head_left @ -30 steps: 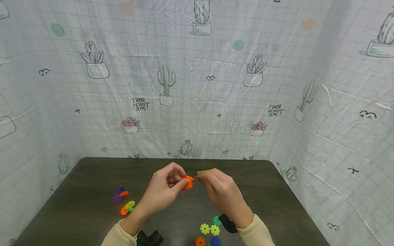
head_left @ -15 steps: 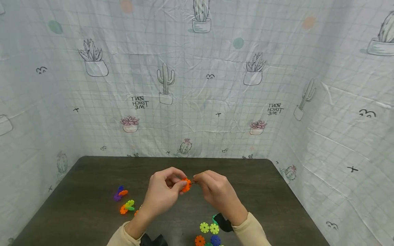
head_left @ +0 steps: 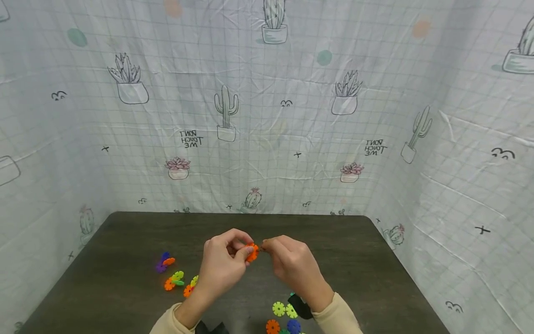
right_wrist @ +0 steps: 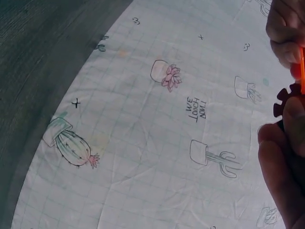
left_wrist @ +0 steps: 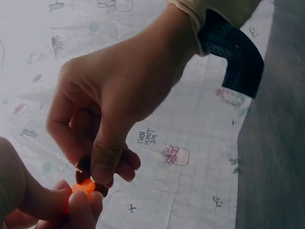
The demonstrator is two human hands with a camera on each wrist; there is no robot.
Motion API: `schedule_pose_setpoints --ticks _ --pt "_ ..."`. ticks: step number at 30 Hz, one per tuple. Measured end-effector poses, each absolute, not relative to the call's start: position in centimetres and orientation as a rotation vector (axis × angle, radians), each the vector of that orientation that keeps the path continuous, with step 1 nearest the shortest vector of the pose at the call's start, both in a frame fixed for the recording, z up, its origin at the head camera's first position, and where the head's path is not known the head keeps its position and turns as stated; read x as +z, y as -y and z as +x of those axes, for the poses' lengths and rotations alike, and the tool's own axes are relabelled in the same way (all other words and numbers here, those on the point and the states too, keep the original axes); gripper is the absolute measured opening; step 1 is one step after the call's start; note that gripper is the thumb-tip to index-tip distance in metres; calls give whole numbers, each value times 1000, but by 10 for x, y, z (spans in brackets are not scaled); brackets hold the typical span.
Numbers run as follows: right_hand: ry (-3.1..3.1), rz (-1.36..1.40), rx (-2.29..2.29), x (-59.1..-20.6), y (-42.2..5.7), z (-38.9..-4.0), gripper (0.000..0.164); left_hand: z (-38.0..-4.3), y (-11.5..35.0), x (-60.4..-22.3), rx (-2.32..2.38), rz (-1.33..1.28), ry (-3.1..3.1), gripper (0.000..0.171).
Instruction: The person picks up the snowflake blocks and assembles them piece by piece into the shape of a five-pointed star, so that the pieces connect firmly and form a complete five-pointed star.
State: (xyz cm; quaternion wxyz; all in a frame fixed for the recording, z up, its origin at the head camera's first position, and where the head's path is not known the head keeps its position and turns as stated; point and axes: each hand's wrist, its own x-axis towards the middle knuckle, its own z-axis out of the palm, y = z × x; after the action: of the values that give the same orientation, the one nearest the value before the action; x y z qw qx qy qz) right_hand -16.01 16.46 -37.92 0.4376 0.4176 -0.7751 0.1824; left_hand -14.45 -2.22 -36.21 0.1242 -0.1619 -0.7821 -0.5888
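Observation:
In the head view, my left hand (head_left: 221,263) pinches an orange notched disc (head_left: 253,253) between thumb and fingers, above the table. My right hand (head_left: 294,263) is close beside it on the right, its fingertips at the disc's edge. The right wrist view shows a dark brown notched disc (right_wrist: 282,101) pinched by the right hand, meeting the orange one edge to edge. From the left wrist view, the orange disc (left_wrist: 85,186) overlaps the dark brown disc (left_wrist: 82,176) between both hands' fingertips. Fingers hide much of both discs.
Joined discs lie left on the dark table (head_left: 133,241): a purple and orange cluster (head_left: 161,267), a yellow-green and orange cluster (head_left: 177,275), and another cluster (head_left: 188,291) beside the left forearm. Loose discs, including yellow-green (head_left: 278,309), orange (head_left: 273,326) and blue (head_left: 294,326), lie in front.
Both hands have shifted slightly down, and the right hand has come left to the orange disc. The cluster beside the left forearm has come into view as the arm moved right.

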Motion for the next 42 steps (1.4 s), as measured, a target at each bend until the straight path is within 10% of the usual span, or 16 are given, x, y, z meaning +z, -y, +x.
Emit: schedule_pose_setpoints --ticks 27,42 --pt "1840 1013 319 -384 -156 -152 35 -149 22 -371 -1510 -587 2195 25" --pt "1931 1057 479 -379 -167 -149 11 -151 31 -371 -1744 -623 2279 11"
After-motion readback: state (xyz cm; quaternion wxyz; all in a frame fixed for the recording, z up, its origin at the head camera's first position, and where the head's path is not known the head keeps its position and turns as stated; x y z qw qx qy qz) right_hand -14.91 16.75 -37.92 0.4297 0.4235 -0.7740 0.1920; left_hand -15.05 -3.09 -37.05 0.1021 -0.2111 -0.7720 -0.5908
